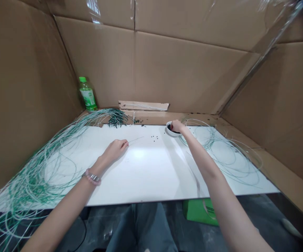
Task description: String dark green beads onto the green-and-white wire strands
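My left hand is closed in a pinch on a thin pale strand, whose free end points right over the white board. At the back of the board, my right hand reaches down into a white bowl. Its fingers are curled together among small black pieces, and the fingertips are hidden, so I cannot tell what they grip. Between the hands, several tiny black beads lie loose on the board.
Green and white strands heap along the left, ending in a dark bunch. Looser coils spread at right. A green-capped bottle stands in the back left corner. Cardboard walls surround the white board. Below is a green bag.
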The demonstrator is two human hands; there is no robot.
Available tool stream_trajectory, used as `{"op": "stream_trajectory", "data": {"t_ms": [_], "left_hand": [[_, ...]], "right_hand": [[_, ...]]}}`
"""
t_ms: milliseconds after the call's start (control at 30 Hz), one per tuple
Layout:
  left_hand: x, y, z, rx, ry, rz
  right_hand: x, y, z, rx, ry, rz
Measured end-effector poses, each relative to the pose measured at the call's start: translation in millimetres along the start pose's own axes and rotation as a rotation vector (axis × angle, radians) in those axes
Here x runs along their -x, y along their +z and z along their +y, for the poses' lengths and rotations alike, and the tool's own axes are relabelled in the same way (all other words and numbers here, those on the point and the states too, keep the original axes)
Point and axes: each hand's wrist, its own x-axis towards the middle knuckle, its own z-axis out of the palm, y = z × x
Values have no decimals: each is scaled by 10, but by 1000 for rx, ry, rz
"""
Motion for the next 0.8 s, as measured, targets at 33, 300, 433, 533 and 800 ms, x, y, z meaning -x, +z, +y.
{"op": "stream_trajectory", "data": {"t_ms": [33,300,433,533,800], "left_hand": [[0,-1,0,0,0,-2],[0,4,-15,-4,-3,-15],[-3,10,-25,-10,-9,-16],[-2,5,-15,-17,-9,-16],[10,2,12,-19,-12,-22]], "right_hand": [[19,-20,13,-7,-11,18],[279,-129,-227,-104,-251,157],[356,72,-512,-121,-384,55],[331,223,-610,-118,-423,1],[276,304,-571,-136,-437,-20]]}}
